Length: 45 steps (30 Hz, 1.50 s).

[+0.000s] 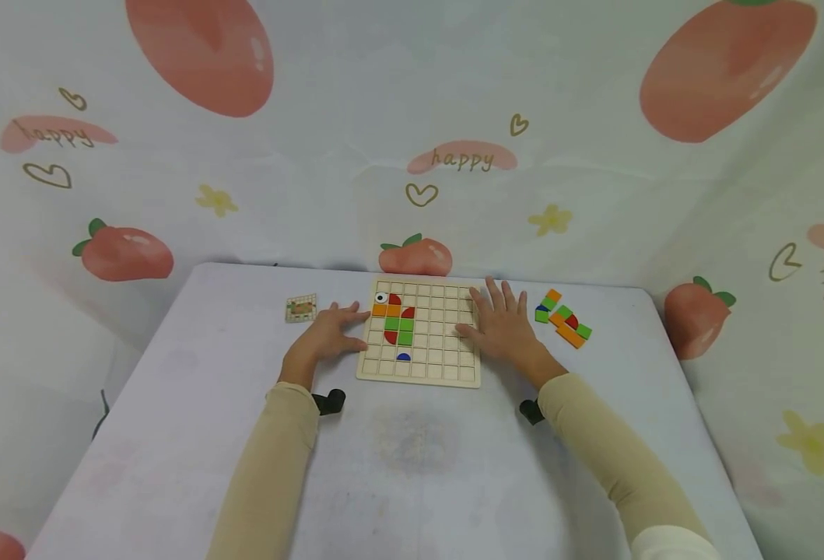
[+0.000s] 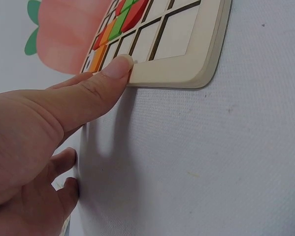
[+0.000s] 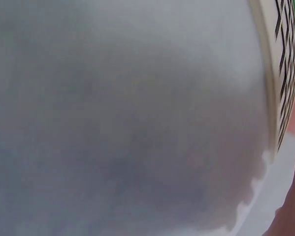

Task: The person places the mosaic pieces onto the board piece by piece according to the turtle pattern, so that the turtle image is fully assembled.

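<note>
Near the tabletop's (image 1: 454,498) far edge, a relaxed left hand (image 1: 326,333) is touching the grid board (image 1: 443,342). The right hand (image 1: 506,330) is lying spread-fingered at the board's right edge.

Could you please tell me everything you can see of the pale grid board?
The board looks wooden and squarish, with rounded corners, a plain rim and lines marking out squares. It lies flat on the white table, near the far edge. Coloured pieces sit in its left part, a blue half-round apart from the others. The thumb of the left grip touches its left rim; the right grip reaches over its right edge, contact unclear.
</note>
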Motion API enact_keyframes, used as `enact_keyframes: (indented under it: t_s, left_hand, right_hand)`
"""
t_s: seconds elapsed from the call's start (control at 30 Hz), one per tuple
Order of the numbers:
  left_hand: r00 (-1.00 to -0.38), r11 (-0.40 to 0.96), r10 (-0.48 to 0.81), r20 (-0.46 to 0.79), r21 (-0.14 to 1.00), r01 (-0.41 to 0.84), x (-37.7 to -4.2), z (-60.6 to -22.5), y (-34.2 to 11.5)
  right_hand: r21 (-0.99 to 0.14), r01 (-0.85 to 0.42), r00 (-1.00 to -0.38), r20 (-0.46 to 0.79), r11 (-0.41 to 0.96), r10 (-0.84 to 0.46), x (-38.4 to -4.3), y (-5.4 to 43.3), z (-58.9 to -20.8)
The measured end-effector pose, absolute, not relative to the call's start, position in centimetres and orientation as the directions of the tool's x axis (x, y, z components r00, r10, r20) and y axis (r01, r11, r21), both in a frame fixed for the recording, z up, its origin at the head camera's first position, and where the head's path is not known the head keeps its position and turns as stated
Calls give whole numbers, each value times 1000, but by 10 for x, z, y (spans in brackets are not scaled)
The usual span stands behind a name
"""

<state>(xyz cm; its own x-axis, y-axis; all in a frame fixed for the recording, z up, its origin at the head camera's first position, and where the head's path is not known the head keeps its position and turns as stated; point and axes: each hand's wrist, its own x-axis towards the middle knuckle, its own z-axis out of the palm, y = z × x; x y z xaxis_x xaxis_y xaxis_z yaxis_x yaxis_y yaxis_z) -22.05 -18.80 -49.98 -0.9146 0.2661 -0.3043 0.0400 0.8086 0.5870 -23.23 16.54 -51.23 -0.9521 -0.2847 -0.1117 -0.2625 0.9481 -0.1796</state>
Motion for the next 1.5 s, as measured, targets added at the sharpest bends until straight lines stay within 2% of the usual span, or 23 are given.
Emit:
enact_keyframes:
  t_s: [0.83,1.2,1.5]
  left_hand:
    - [-915,814,262,-307,579,39,-222,-501,-188]
    - [-914,812,265,-309,582,39,-222,-500,-187]
    - [-914,818,267,-306,574,47,-221,-499,-188]
  right_hand:
    - [-283,-40,-974,-204,958,-101,-225,273,-512]
    - [-344,-70,-987,-110,936,-115,-222,284,-512]
    - [-384,-78,-988,-97,920,-124,-219,282,-512]
